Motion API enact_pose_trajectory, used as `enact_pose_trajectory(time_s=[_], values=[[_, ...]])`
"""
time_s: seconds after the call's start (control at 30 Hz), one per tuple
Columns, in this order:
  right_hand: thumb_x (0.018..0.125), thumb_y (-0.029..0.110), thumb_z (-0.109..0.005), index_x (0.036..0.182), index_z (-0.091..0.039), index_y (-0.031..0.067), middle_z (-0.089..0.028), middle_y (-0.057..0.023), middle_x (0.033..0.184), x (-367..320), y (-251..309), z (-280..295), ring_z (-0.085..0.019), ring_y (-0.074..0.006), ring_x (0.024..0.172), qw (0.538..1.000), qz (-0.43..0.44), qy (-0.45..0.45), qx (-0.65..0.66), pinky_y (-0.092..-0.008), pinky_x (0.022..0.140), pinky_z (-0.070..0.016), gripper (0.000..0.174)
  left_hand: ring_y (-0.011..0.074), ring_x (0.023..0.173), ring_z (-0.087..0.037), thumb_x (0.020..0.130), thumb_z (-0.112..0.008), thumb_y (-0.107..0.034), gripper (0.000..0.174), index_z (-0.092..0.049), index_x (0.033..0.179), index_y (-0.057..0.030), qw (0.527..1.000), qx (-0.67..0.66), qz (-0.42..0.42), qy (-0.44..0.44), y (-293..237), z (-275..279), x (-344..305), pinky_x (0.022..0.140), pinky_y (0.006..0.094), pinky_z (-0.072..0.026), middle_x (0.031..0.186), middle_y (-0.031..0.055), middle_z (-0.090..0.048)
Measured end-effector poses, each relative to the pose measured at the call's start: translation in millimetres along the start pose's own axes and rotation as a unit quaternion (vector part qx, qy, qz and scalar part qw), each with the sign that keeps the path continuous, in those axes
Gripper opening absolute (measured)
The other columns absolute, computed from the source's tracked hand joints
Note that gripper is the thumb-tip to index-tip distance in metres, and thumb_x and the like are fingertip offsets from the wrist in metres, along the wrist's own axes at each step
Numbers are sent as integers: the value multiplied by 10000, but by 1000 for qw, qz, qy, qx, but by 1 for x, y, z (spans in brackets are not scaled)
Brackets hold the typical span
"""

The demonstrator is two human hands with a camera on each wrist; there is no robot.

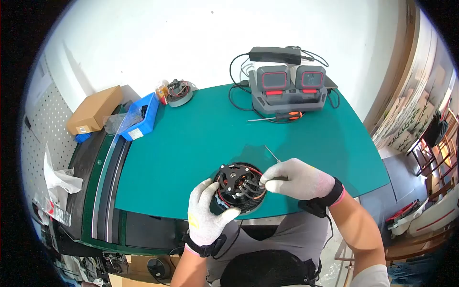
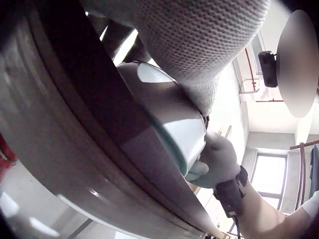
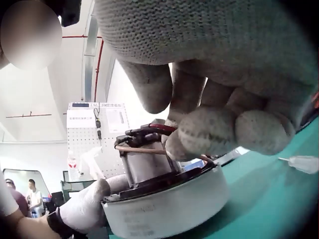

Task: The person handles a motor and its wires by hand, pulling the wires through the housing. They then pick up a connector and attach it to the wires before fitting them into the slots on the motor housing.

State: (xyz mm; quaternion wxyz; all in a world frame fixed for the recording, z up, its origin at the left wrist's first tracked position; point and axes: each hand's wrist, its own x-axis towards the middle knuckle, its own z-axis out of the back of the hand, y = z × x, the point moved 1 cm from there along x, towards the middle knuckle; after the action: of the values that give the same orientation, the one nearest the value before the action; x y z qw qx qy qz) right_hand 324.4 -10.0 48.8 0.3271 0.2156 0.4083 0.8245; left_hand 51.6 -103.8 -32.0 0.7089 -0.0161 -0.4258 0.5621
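A round motor unit [image 1: 233,175] with a black three-armed top piece, a coil of wires and a pale housing sits at the table's near edge. My gloved left hand [image 1: 204,212] grips its left side, thumb and fingers spread around the rim. On the unit's right, my gloved right hand [image 1: 299,179] pinches the wires [image 3: 144,149] with curled fingertips, which partly hide them. Close behind the right hand lies a thin metal-shafted tool [image 1: 272,153] with a pale handle [image 3: 304,164]. The left wrist view shows mostly the housing wall [image 2: 75,144] up close.
At the back right stands a dual battery charger [image 1: 287,91] with a black power adapter [image 1: 275,55] behind it. An orange-black screwdriver [image 1: 287,115] lies before it. Back left are a second motor unit [image 1: 179,93], a blue bin [image 1: 148,115] and a cardboard box [image 1: 95,109].
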Motion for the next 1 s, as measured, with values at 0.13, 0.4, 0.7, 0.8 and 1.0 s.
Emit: enact_pose_trajectory(time_s=[0.13, 0.4, 0.7, 0.8, 1.0], values=[[981, 209, -659, 1183, -753, -15, -782, -195, 1100, 1, 9, 3, -742, -281, 1058, 996, -48, 70, 12, -382, 987, -553, 316, 451, 1241, -619, 726, -912, -586, 875, -658, 1309, 15, 1000, -6, -3, 10, 3, 1, 1, 1042, 506, -529, 1364, 269, -606], [959, 212, -681, 1130, -750, -12, -760, -212, 989, -2, 5, -14, -747, -319, 948, 994, 1, 105, 11, -403, 893, -561, 290, 439, 1290, -606, 741, -854, -671, 936, -653, 1363, -1, 993, -4, -23, 117, 16, 20, 24, 1092, 487, -500, 1390, 252, -616], [939, 259, -729, 1092, -768, 49, -756, -142, 884, -4, 4, -27, -734, -261, 813, 998, 16, 50, -41, -372, 790, -566, 263, 430, 1266, -624, 729, -915, -576, 838, -694, 1353, -62, 991, -38, -24, 123, 19, 19, 26, 1071, 506, -510, 1354, 248, -646], [919, 234, -700, 1032, -757, -4, -744, -206, 883, -3, 14, -24, -735, -358, 817, 998, -13, 62, -4, -412, 785, -563, 270, 431, 1264, -624, 729, -912, -584, 843, -693, 1351, -60, 991, -43, -21, 127, 18, 21, 27, 1075, 505, -505, 1353, 245, -648], [911, 263, -750, 991, -774, 1, -740, -175, 850, 7, 16, -25, -705, -267, 762, 996, -10, 89, -23, -384, 759, -555, 275, 428, 1261, -626, 727, -910, -591, 846, -694, 1349, -60, 990, -50, -17, 127, 21, 18, 26, 1073, 500, -505, 1353, 242, -651]])
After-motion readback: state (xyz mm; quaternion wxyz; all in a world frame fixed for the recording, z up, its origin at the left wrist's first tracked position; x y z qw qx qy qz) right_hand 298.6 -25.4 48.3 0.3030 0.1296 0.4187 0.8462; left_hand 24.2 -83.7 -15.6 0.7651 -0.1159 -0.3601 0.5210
